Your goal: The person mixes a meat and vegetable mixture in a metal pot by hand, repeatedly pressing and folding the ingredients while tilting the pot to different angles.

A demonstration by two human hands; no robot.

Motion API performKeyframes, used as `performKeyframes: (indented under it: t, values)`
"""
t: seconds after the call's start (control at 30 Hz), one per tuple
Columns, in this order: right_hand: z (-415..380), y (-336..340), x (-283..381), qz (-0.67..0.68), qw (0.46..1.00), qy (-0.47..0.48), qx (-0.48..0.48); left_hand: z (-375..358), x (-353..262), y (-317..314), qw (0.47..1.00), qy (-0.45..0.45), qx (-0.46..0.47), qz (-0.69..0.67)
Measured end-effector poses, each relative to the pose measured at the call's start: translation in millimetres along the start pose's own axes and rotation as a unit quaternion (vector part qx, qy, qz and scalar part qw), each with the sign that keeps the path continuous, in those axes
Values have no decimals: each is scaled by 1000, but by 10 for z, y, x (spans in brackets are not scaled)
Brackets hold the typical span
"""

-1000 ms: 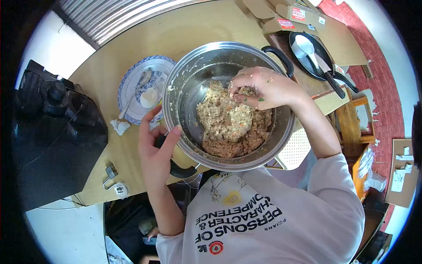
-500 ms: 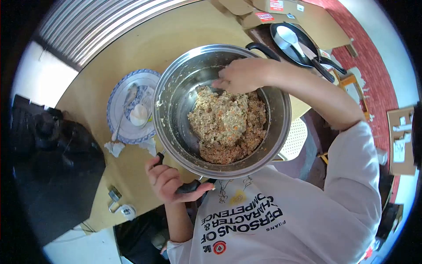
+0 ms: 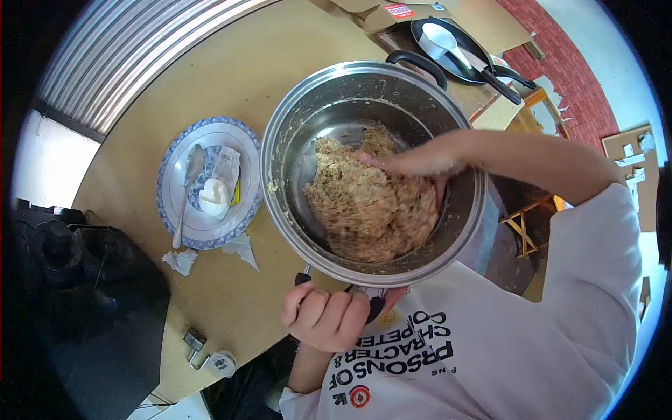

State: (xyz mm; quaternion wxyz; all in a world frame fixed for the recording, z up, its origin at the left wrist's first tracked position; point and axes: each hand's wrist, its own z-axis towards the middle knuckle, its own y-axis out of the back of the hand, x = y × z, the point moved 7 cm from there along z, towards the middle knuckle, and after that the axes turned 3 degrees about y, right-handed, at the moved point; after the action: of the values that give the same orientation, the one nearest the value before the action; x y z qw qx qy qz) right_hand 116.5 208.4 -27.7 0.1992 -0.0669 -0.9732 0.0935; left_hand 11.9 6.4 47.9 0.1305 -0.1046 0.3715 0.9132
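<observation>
A large steel pot [image 3: 280,217] holds a lumpy minced mixture [image 3: 364,210] with orange flecks, smeared by motion. My left hand [image 3: 325,318] is wrapped round the black handle at the pot's near side. Inside the pot, at the right part of the mixture, is my right hand [image 3: 420,164]; it touches the mixture, and its fingers are blurred and partly hidden. The pot's other black handle [image 3: 420,66] points away at the far side.
Left of the pot, a blue-rimmed plate [image 3: 168,210] bears a spoon [image 3: 190,175], a white piece [image 3: 213,197] and a packet [image 3: 226,164]. Torn paper [image 3: 241,250], a padlock-like metal item [image 3: 196,341], a black object [image 3: 91,294] and a pan [image 3: 458,49] with a white scoop [image 3: 437,40] are around.
My left hand has gone from spread fingers to a grip round the handle. My right hand has moved down and right into the mixture. The pot sits slightly further right in view.
</observation>
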Motion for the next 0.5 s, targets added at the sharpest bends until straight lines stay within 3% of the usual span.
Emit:
performKeyframes:
  t: [0.03,0.13,0.17,0.23,0.27,0.43,0.5]
  values:
    - [18,-107,-39,0,1000,-2,0,2,-3,-10,1000,-4,2,-24]
    - [42,-417,22,195,974,108,-50,3,65,-15,997,-5,-21,-76]
    - [35,-486,28,193,974,111,-51,13,58,-15,997,-7,-23,-74]
    - [-23,-530,225,298,925,231,-47,12,91,17,994,19,-42,-99]
    - [-75,-477,209,340,909,217,-106,1,95,18,994,21,-41,-96]
    - [-230,-322,393,327,896,288,-87,27,39,-5,995,25,-23,-99]
    - [-319,-295,543,116,939,292,-140,19,25,-14,995,27,-29,-93]
